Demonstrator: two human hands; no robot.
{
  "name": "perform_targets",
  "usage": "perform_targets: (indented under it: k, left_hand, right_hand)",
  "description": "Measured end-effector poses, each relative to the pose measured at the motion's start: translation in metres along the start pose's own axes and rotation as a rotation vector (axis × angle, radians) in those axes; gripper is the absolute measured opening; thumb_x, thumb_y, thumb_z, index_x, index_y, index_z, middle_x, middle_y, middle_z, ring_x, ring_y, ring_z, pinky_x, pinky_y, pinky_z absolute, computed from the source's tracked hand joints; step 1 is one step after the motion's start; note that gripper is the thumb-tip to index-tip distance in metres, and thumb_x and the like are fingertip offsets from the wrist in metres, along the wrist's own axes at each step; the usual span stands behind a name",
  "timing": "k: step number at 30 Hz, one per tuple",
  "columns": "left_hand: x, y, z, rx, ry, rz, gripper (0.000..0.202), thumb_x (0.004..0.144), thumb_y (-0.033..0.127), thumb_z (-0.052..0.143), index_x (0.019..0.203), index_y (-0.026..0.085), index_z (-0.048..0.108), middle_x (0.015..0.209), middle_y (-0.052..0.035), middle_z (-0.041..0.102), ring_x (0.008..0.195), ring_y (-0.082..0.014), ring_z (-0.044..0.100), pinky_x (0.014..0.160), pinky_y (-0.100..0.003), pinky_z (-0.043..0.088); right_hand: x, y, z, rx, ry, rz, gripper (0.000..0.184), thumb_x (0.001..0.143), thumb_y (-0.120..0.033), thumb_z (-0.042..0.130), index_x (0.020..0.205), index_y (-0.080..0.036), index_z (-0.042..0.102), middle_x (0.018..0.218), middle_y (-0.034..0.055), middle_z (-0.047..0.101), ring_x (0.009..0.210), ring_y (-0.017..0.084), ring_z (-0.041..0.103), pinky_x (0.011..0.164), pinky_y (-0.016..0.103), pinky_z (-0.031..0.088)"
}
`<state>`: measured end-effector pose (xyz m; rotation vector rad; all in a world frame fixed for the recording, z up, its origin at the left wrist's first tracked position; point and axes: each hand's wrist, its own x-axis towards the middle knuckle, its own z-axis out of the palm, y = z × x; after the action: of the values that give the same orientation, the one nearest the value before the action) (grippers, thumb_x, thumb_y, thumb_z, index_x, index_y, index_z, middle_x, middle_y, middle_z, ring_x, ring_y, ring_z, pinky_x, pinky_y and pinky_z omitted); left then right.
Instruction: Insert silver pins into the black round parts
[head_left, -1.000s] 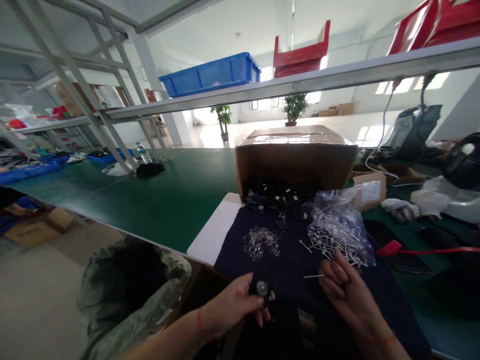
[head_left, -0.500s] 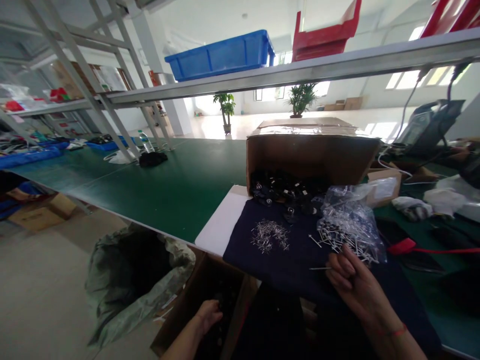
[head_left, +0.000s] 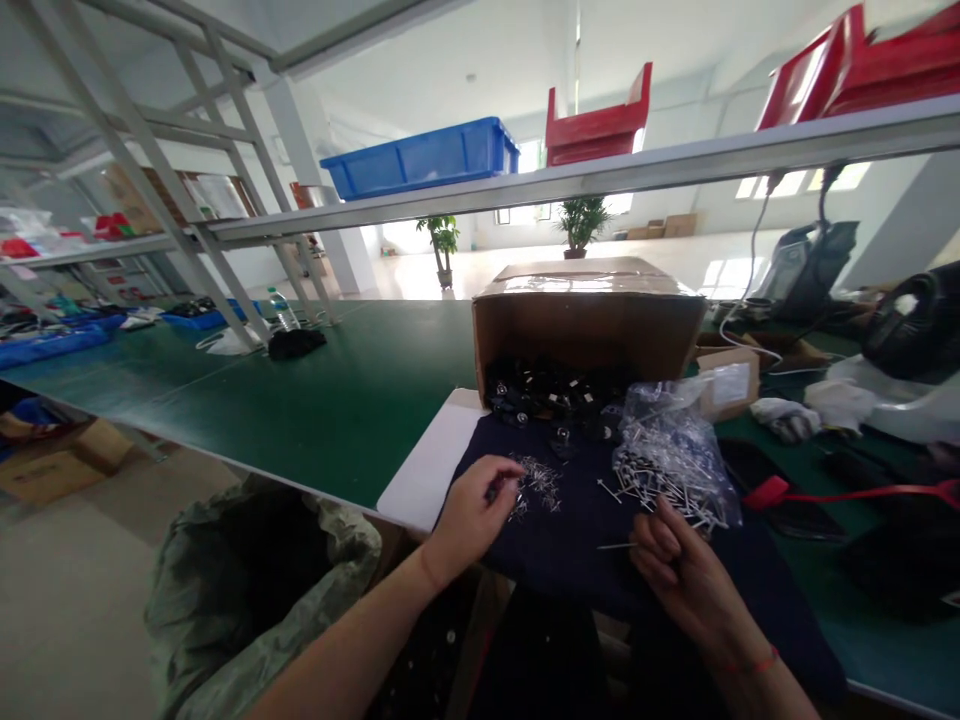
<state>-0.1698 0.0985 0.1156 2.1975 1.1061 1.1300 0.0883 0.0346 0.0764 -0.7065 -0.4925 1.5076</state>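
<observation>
Bench (head_left: pixel 337 400), one pin (head_left: pixel 616 546), left hand (head_left: pixel 472 512), right hand (head_left: pixel 679 575)

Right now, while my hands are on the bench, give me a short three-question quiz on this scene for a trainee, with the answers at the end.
1. True or false: the right hand holds a thin metal pin.
2. The fingertips of the left hand are at: A) a screwdriver, B) the pile of small metal pieces, C) a roll of tape.
3. Fill in: the black parts spill out of the ____ lying on its side.
Key: 1 true; 2 B; 3 cardboard box.
</observation>
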Motion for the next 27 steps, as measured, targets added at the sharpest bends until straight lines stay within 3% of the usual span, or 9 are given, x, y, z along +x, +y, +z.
perform_targets:
  k: [2, 5, 8, 11, 15, 17, 19, 23, 27]
  left_hand:
    - [0.051, 0.002, 0.023, 0.108, -0.211, 0.066, 0.024, 0.091, 0.016, 0.054, 0.112, 0.02, 0.066, 0.119, -0.0078, 0.069, 0.114, -0.0206, 0.062, 0.104, -0.036, 0.047]
    - [0.11, -0.012, 0.062, 0.147, -0.314, 0.108, 0.032, 0.081, 0.005, 0.06, 0.109, 0.018, 0.068, 0.125, -0.009, 0.068, 0.121, -0.0218, 0.059, 0.111, -0.037, 0.042]
    - [0.137, -0.026, 0.085, 0.173, -0.359, 0.1, 0.031, 0.075, 0.0, 0.06, 0.099, 0.017, 0.07, 0.111, -0.0088, 0.071, 0.111, -0.0229, 0.064, 0.106, -0.038, 0.046]
    - [0.138, -0.029, 0.085, 0.167, -0.335, 0.071, 0.024, 0.074, 0.003, 0.062, 0.091, 0.018, 0.069, 0.096, -0.0059, 0.069, 0.099, -0.0225, 0.066, 0.097, -0.037, 0.051]
    - [0.104, -0.01, 0.065, 0.096, -0.196, 0.0, 0.019, 0.077, 0.013, 0.066, 0.095, 0.018, 0.062, 0.095, -0.0041, 0.064, 0.09, -0.0196, 0.065, 0.088, -0.034, 0.053]
    - [0.07, 0.005, 0.055, 0.039, -0.119, -0.043, 0.018, 0.081, 0.016, 0.063, 0.099, 0.018, 0.057, 0.095, -0.0037, 0.063, 0.087, -0.0172, 0.064, 0.081, -0.031, 0.054]
    - [0.026, 0.02, 0.048, -0.062, -0.069, -0.085, 0.019, 0.082, 0.018, 0.062, 0.1, 0.019, 0.054, 0.096, -0.0034, 0.061, 0.084, -0.0154, 0.063, 0.077, -0.028, 0.054]
    - [-0.062, 0.034, 0.037, -0.543, -0.071, -0.256, 0.022, 0.082, 0.026, 0.071, 0.096, 0.02, 0.055, 0.112, -0.0075, 0.057, 0.096, -0.0181, 0.061, 0.08, -0.029, 0.052]
    - [-0.117, 0.017, 0.026, -1.067, -0.301, -0.524, 0.049, 0.077, 0.052, 0.076, 0.107, 0.02, 0.054, 0.107, -0.0078, 0.06, 0.091, -0.019, 0.062, 0.078, -0.031, 0.049]
  right_hand:
    - [0.0, 0.001, -0.003, 0.004, -0.013, 0.002, 0.056, 0.081, -0.049, 0.079, 0.05, -0.018, 0.044, 0.049, -0.008, 0.036, 0.037, 0.003, 0.024, 0.039, 0.021, 0.023]
    - [-0.001, 0.002, -0.007, 0.002, -0.04, 0.005, 0.056, 0.083, -0.051, 0.077, 0.051, -0.018, 0.044, 0.05, -0.0079, 0.036, 0.038, 0.003, 0.024, 0.04, 0.021, 0.022]
    - [-0.001, 0.002, -0.007, -0.011, -0.049, -0.005, 0.057, 0.084, -0.052, 0.075, 0.052, -0.018, 0.043, 0.051, -0.0082, 0.035, 0.038, 0.003, 0.022, 0.04, 0.022, 0.021]
    - [-0.002, 0.001, -0.005, -0.039, -0.032, -0.058, 0.055, 0.081, -0.052, 0.077, 0.053, -0.018, 0.045, 0.052, -0.0079, 0.035, 0.04, 0.003, 0.022, 0.041, 0.022, 0.021]
    - [-0.002, 0.008, -0.003, -0.2, 0.054, -0.223, 0.035, 0.074, -0.05, 0.084, 0.078, -0.019, 0.067, 0.063, -0.0059, 0.045, 0.05, 0.006, 0.036, 0.048, 0.021, 0.032]
    - [-0.004, 0.017, 0.001, -0.388, 0.099, -0.292, 0.043, 0.072, -0.049, 0.086, 0.102, -0.022, 0.071, 0.07, -0.0046, 0.051, 0.057, 0.009, 0.044, 0.053, 0.021, 0.038]
    - [-0.011, 0.026, 0.009, -0.608, 0.073, -0.368, 0.05, 0.072, -0.049, 0.085, 0.113, -0.024, 0.07, 0.078, -0.002, 0.057, 0.066, 0.013, 0.053, 0.059, 0.024, 0.044]
    - [-0.032, 0.038, 0.032, -1.025, -0.192, -0.573, 0.02, 0.092, -0.039, 0.065, 0.103, -0.024, 0.072, 0.086, 0.004, 0.064, 0.079, 0.019, 0.062, 0.069, 0.028, 0.051]
    - [-0.051, 0.038, 0.05, -1.421, -0.587, -0.58, 0.021, 0.099, -0.024, 0.051, 0.105, -0.026, 0.071, 0.087, 0.0045, 0.065, 0.074, 0.016, 0.062, 0.063, 0.024, 0.047]
